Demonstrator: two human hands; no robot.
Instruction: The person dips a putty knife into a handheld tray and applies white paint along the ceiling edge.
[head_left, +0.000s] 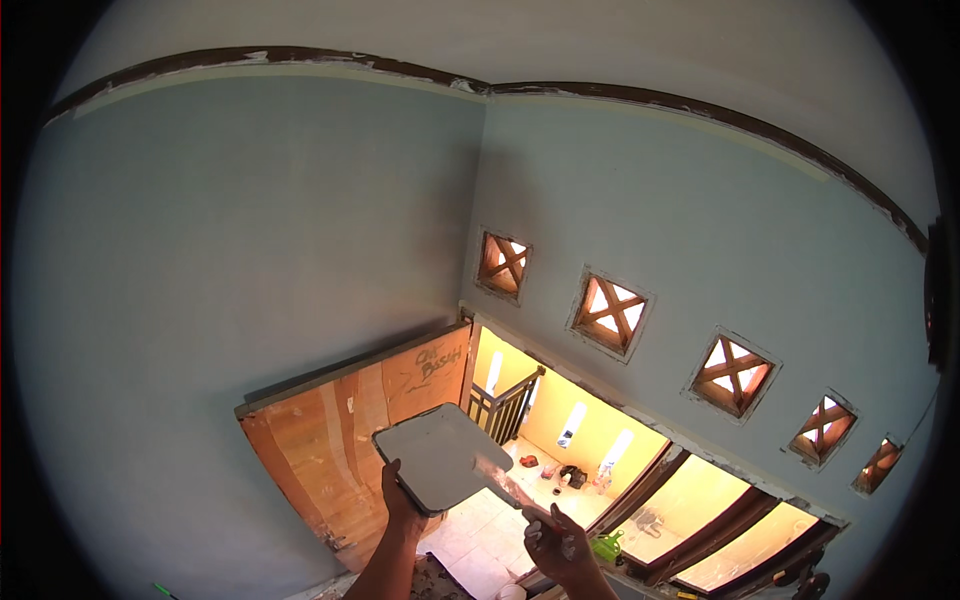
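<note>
My left hand (403, 501) grips the near left edge of a flat grey rectangular tray (431, 454) with rounded corners and a dark rim. A shiny blade-like tool, which looks like a putty knife (501, 480), reaches over the tray's right side. Its handle end is in my right hand (559, 544), whose fingers carry whitish smears. Whether the blade touches the tray, I cannot tell. Behind the tray stands an orange-brown wooden door (330, 450), swung inward, with handwriting near its top.
Grey-blue walls meet in a corner under dark, white-smeared trim (300, 56). Several crossed wooden vents (611, 313) line the right wall above dark window frames (712, 536). Through the doorway are a metal railing (514, 409) and objects on a tiled floor (480, 536). A green plastic item (607, 546) sits low right.
</note>
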